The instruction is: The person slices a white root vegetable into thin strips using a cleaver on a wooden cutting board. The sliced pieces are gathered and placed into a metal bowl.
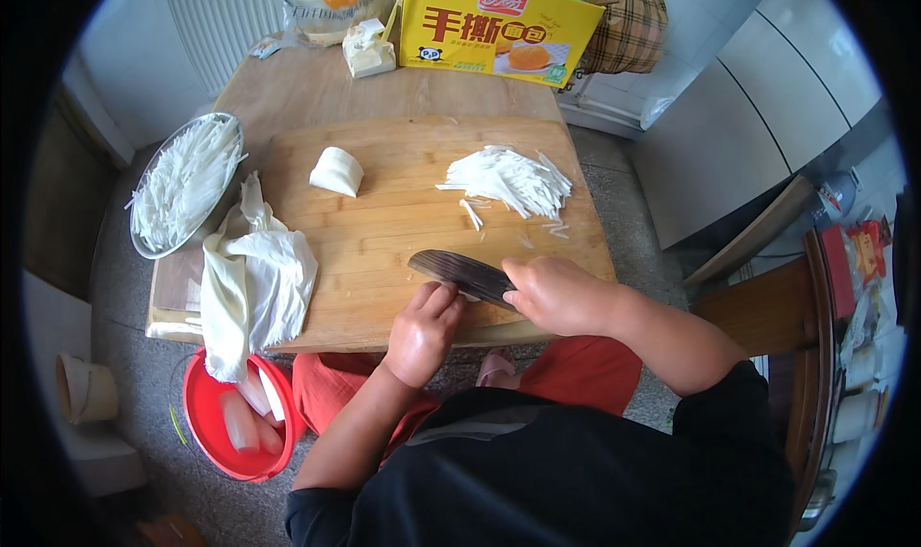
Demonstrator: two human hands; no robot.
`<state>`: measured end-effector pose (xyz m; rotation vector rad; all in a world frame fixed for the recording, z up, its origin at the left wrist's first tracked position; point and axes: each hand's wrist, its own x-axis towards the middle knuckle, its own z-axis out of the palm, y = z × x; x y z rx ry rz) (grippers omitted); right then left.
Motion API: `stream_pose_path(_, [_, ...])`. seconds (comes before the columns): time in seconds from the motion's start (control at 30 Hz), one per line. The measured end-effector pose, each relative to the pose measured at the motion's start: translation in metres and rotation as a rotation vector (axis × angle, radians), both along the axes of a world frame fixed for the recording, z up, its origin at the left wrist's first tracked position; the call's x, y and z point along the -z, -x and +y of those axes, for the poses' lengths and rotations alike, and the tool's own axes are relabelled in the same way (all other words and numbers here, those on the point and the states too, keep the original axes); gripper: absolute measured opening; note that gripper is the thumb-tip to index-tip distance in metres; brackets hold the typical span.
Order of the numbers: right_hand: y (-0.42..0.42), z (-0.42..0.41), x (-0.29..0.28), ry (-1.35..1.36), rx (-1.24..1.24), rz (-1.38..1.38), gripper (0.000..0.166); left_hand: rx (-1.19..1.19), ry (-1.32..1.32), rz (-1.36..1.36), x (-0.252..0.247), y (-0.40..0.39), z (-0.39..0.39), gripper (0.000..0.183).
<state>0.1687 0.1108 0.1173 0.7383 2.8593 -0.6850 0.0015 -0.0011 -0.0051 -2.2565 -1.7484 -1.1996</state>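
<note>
In my right hand (pixel 550 294) is a kitchen knife (pixel 460 272), its broad dark blade slanting up and left over the front of a wooden cutting board (pixel 381 237). My left hand (pixel 428 324) has its fingertips bent against the near side of the blade, by the board's front edge. A small bit of white vegetable (pixel 469 297) shows beside the blade; whether my left fingers grip it is hidden. Farther back lie a pile of white vegetable strips (pixel 511 180) at the right and a peeled white chunk (pixel 337 171) at the left.
A metal bowl heaped with white shreds (pixel 188 180) stands at the table's left edge, near a crumpled white cloth (pixel 270 281). Below is a red bucket (pixel 209 442) holding several pale vegetable pieces. A yellow carton (pixel 460 32) and a plastic bag (pixel 324 7) stand at the back.
</note>
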Motion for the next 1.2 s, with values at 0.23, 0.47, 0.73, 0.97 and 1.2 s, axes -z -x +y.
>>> stream_pose_path(0.23, [0.016, -0.008, 0.023, -0.075, 0.056, 0.108, 0.017, 0.008, 0.025, 0.023, 0.0, 0.001, 0.001, 0.03])
stream_pose_path(0.47, [0.005, -0.006, 0.013, 0.002, 0.092, 0.164, 0.018, -0.039, -0.06, 0.038, 0.001, 0.001, 0.001, 0.03])
stream_pose_path(0.73, [0.003, -0.004, 0.01, -0.003, 0.02, 0.039, 0.017, -0.006, -0.037, 0.057, 0.002, 0.001, 0.001, 0.029])
stream_pose_path(0.97, [0.027, -0.008, 0.035, -0.02, 0.141, 0.222, 0.021, -0.034, -0.048, 0.008, 0.0, 0.0, 0.0, 0.028])
stream_pose_path(1.2, [0.005, -0.008, 0.004, 0.006, 0.061, 0.109, 0.016, -0.009, -0.065, -0.007, 0.003, 0.002, 0.0, 0.024])
